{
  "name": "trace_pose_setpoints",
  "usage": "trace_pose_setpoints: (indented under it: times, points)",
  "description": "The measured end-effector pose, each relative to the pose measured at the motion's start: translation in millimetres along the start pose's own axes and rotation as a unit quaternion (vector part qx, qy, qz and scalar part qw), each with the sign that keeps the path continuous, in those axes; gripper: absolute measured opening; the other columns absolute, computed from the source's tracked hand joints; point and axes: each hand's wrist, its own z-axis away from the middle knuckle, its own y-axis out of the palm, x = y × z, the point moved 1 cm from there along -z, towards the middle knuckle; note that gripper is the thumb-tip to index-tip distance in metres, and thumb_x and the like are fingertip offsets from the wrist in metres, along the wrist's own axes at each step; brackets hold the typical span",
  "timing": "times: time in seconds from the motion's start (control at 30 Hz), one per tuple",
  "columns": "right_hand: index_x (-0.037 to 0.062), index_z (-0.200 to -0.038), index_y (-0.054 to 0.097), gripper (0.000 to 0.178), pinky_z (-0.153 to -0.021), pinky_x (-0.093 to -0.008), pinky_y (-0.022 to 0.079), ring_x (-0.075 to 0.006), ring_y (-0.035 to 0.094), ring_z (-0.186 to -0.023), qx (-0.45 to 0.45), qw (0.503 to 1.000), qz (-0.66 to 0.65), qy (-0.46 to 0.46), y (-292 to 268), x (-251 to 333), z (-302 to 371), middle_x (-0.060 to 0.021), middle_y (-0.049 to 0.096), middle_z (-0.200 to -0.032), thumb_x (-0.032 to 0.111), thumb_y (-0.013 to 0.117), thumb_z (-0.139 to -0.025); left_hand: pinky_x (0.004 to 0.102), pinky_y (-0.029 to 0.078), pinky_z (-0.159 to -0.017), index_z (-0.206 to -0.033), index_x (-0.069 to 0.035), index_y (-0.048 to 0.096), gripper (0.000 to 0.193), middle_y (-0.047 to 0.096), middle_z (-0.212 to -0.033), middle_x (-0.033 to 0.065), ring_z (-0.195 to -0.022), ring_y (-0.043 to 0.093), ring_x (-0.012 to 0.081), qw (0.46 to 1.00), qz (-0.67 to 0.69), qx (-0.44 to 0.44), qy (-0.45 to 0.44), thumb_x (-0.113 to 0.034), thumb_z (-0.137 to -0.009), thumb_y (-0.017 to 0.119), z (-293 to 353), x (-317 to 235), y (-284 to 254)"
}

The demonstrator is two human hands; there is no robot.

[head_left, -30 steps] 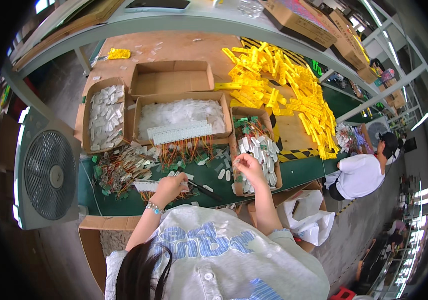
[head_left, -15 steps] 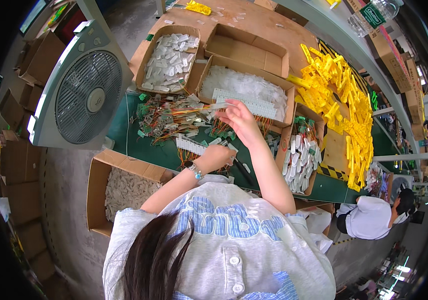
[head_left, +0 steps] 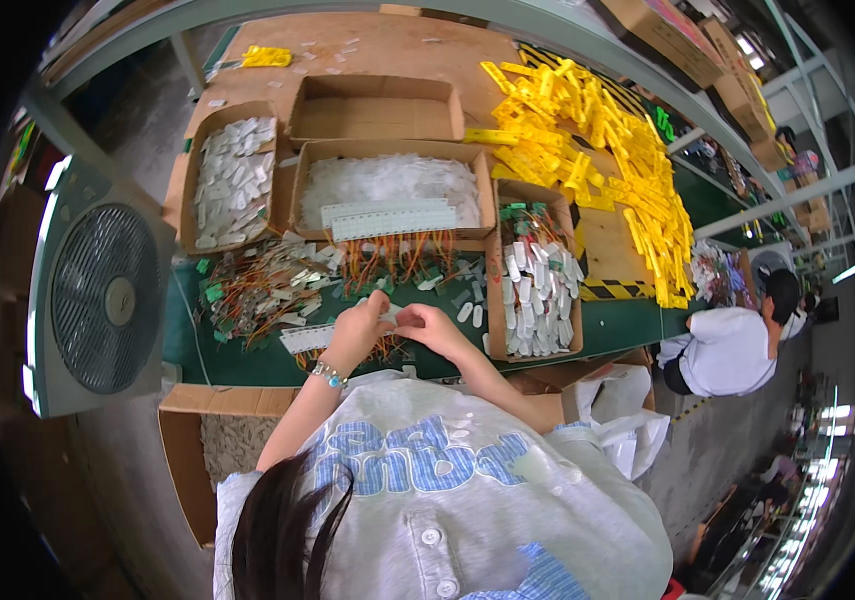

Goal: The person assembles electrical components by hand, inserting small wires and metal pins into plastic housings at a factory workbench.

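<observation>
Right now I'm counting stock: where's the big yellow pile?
In the head view, the yellow pile lies upper right, behind and right of the cardboard box nearest the right hand.

The strips (head_left: 306, 340) are white, wires (head_left: 413, 247) orange, tabletop (head_left: 638, 328) green.

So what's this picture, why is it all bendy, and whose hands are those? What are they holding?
There's no robot here, just a person using two bare hands. The camera sits on their head, looking down. Its very wide fisheye lens makes straight edges look curved.

The left hand and right hand are close together over a green tabletop. Something small and pale seems to be between them, but it's too hidden to name. By the left hand is a white strip, with a tangle of wired parts farther back. Beyond are open cardboard boxes, several holding pale pieces, and a yellow pile to the right.
</observation>
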Motion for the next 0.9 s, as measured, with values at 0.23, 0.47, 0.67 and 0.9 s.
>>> trace_pose_setpoints:
  times: [0.23,0.47,0.67,0.9]
  points:
    - [-0.0009,-0.087,0.056,0.014,-0.064,-0.0234,0.046,-0.0092,0.057,-0.07,-0.074,0.994,-0.049,-0.07,10,-17,0,-0.0044,0.06,-0.076,0.005,0.063,-0.077,0.0371,0.047,-0.059,-0.096,-0.008,0.045,0.037,0.063,-0.083,0.0111,-0.072,0.061,0.0298,0.998,-0.035,0.048,0.029,-0.02,-0.07,0.068,-4,-11,-3]
    - [-0.0012,-0.079,0.055,0.009,-0.059,-0.0263,0.046,-0.0142,0.059,-0.063,-0.148,0.986,0.004,-0.077,15,-16,3,-0.0087,0.06,-0.07,0.003,0.062,-0.075,0.035,0.048,-0.064,-0.101,-0.006,0.047,0.047,0.06,-0.087,0.0106,-0.079,0.06,0.0286,0.999,-0.008,0.043,0.026,-0.012,-0.062,0.073,-7,-19,0]
    - [0.0005,-0.075,0.053,0.014,-0.057,-0.0362,0.043,-0.0297,0.057,-0.064,-0.218,0.964,0.069,-0.134,19,-21,1,-0.0142,0.056,-0.07,0.007,0.064,-0.071,0.0381,0.046,-0.059,-0.087,-0.004,0.056,0.03,0.06,-0.077,0.0118,-0.07,0.058,0.0321,0.993,-0.058,0.089,0.054,-0.021,-0.066,0.07,-9,-6,-11]
    - [0.0,-0.077,0.053,0.015,-0.056,-0.0351,0.043,-0.0286,0.057,-0.064,-0.187,0.971,-0.051,-0.143,23,-19,0,-0.014,0.057,-0.07,0.008,0.065,-0.071,0.0411,0.041,-0.055,-0.069,0.0,0.054,0.029,0.054,-0.066,0.0182,-0.065,0.054,0.0356,0.993,-0.079,0.082,0.019,-0.024,-0.066,0.069,-8,0,-7]
